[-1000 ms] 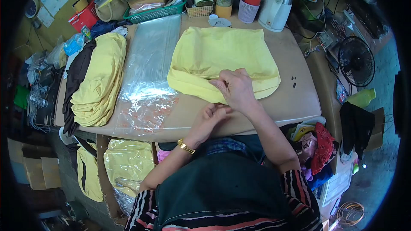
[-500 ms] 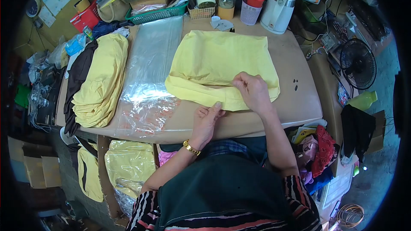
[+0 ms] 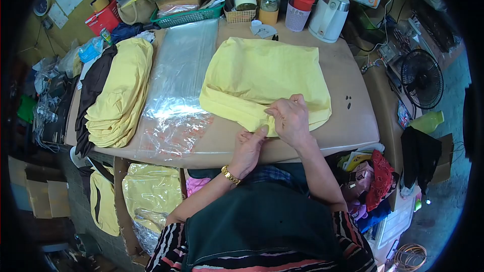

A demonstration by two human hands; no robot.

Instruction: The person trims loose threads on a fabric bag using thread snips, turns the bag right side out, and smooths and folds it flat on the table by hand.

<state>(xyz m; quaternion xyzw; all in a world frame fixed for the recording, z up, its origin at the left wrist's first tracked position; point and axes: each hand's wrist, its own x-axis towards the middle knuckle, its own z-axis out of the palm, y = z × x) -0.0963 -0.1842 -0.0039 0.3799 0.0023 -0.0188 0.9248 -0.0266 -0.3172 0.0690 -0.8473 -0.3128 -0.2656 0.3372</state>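
Observation:
A folded yellow cloth [image 3: 267, 68] lies on the padded table, its near edge turned up into a loose fold. At that edge my left hand [image 3: 249, 148] pinches the hem, thumb on top and fingers underneath. My right hand [image 3: 291, 121] is closed just above and to the right, gripping the fold with its fingertips curled in. Part of the edge between the two hands is hidden by my fingers. What kind of article the cloth is, I cannot tell.
Clear plastic sleeves [image 3: 184, 65] lie left of the cloth, beside a stack of folded yellow cloths [image 3: 121, 90] and a dark cloth [image 3: 95, 95]. A white kettle [image 3: 328, 15], a jar [image 3: 268, 7] and baskets line the back. A box below holds a plastic-wrapped yellow bundle [image 3: 151, 186].
My right hand has moved left and slightly toward me, nearer to my left hand. The cloth's near edge is bunched and pulled up between them. My left hand has shifted slightly right.

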